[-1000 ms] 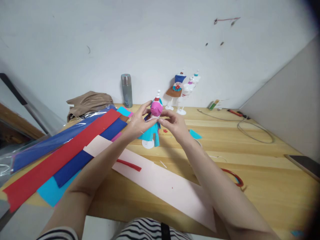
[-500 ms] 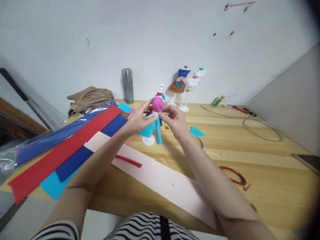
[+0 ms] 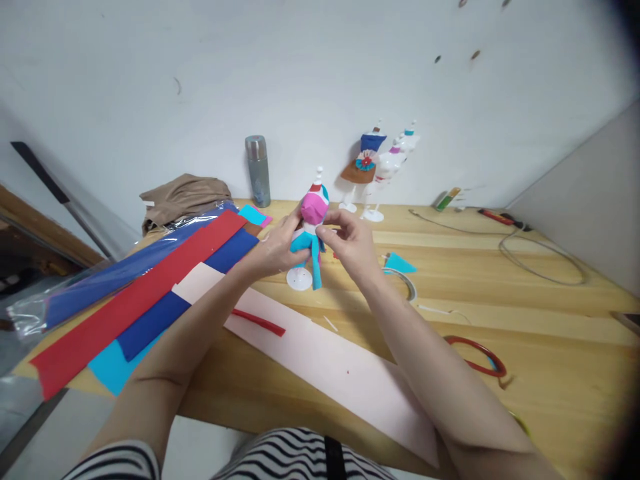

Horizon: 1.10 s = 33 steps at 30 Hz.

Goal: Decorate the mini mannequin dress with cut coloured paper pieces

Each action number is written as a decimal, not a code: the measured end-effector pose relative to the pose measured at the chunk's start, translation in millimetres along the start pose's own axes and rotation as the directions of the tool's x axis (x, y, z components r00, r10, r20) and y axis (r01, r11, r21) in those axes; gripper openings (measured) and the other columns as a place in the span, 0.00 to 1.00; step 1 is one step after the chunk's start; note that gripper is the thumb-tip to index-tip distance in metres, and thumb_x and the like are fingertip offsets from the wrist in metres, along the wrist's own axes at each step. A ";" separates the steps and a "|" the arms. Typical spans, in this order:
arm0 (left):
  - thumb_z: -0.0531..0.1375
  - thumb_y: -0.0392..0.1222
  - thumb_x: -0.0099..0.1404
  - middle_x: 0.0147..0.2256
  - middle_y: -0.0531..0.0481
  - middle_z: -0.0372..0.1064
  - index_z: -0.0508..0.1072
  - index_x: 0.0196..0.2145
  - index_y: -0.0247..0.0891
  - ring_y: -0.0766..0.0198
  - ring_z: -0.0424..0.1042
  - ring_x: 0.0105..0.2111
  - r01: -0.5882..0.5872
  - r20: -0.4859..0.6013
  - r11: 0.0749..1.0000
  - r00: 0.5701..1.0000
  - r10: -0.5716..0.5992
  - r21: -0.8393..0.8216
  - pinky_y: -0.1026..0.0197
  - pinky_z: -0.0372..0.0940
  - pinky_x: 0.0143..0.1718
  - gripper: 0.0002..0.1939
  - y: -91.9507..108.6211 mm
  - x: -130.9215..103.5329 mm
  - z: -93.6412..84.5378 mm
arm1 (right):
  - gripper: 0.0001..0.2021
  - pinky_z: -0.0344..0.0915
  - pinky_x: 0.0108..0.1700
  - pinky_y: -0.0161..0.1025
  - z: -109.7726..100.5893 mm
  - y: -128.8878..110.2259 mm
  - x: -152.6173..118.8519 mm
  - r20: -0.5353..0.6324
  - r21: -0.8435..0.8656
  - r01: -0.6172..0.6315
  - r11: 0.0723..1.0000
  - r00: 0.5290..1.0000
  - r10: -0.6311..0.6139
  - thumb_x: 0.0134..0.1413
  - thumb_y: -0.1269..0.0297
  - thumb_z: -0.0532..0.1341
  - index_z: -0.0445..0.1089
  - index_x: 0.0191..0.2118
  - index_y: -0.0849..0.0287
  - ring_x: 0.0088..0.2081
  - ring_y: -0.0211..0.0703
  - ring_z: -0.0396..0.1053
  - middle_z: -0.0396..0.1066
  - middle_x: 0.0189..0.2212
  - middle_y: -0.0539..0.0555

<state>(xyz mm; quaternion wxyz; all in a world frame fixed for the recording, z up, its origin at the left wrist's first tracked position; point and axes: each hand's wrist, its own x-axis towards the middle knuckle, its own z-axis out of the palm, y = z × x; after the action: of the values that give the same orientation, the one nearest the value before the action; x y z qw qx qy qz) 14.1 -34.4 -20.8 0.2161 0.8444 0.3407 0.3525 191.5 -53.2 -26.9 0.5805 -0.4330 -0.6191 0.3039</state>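
Observation:
A small mannequin (image 3: 314,208) on a round white base (image 3: 299,279) wears a pink top, with a blue strip (image 3: 316,263) hanging from its waist. My left hand (image 3: 280,247) is wrapped round its left side, the thumb lying over blue material at the waist. At the right side of the waist, my right hand (image 3: 350,241) has thumb and index finger pinched together against the figure. Whatever lies between those fingertips is too small to make out.
Pale pink paper (image 3: 325,360) with a red strip (image 3: 259,322) lies in front. Red and blue sheets (image 3: 140,300) are at left. Behind stand a flask (image 3: 258,172) and several dressed mannequins (image 3: 373,160). Tape rings (image 3: 477,355) and a cable (image 3: 540,270) lie at right.
My left thumb has moved down from the waist onto the blue material, which now shows more fully across the front. The camera view has shifted slightly.

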 end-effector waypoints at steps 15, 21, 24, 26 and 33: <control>0.63 0.39 0.56 0.54 0.38 0.69 0.60 0.60 0.38 0.46 0.68 0.57 0.015 -0.131 0.974 0.991 0.016 0.227 0.46 0.61 0.58 0.34 -7.5 -2.5 14.5 | 0.11 0.70 0.43 0.48 5.6 4.2 -5.2 -0.065 -0.064 0.063 0.996 0.996 -0.067 0.50 0.56 0.63 0.73 0.38 0.55 0.42 0.49 0.74 0.77 0.39 0.56; 0.62 0.39 0.57 0.59 0.38 0.65 0.57 0.63 0.40 0.47 0.66 0.59 0.057 -0.123 0.987 0.992 -0.039 0.149 0.47 0.61 0.59 0.37 -9.2 -3.4 13.5 | 0.09 0.71 0.43 0.48 4.7 2.4 -6.3 -0.043 -0.072 0.076 0.994 0.996 -0.080 0.51 0.58 0.63 0.72 0.37 0.55 0.41 0.49 0.75 0.78 0.38 0.55; 0.64 0.39 0.54 0.61 0.36 0.64 0.55 0.65 0.40 0.44 0.65 0.61 0.089 -0.121 0.985 0.990 -0.071 0.151 0.45 0.61 0.59 0.42 -7.4 -5.0 12.3 | 0.09 0.71 0.43 0.48 4.0 2.6 -6.0 -0.046 -0.073 0.067 0.995 0.996 -0.071 0.51 0.58 0.63 0.72 0.37 0.56 0.40 0.48 0.75 0.77 0.38 0.55; 0.67 0.40 0.53 0.62 0.34 0.62 0.55 0.66 0.39 0.41 0.63 0.62 0.108 -0.093 0.979 0.991 -0.093 0.171 0.42 0.59 0.61 0.45 -4.5 -8.0 8.5 | 0.09 0.71 0.43 0.48 3.8 2.9 -6.0 -0.044 -0.074 0.068 0.995 0.996 -0.072 0.51 0.58 0.63 0.72 0.37 0.56 0.41 0.49 0.74 0.77 0.39 0.56; 0.71 0.50 0.53 0.66 0.37 0.58 0.56 0.69 0.44 0.42 0.58 0.66 0.102 0.003 0.995 0.995 -0.102 0.006 0.43 0.62 0.62 0.50 4.4 -27.8 -22.3 | 0.09 0.72 0.40 0.47 4.2 2.9 -6.9 -0.016 -0.081 0.072 0.994 0.997 -0.073 0.52 0.57 0.64 0.72 0.38 0.55 0.43 0.50 0.73 0.76 0.39 0.56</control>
<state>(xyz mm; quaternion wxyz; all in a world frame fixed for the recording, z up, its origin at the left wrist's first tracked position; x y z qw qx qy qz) -15.0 -54.9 -16.0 0.2321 0.8269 0.3841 0.3388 187.5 -57.5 -33.3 0.5793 -0.4360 -0.6404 0.2533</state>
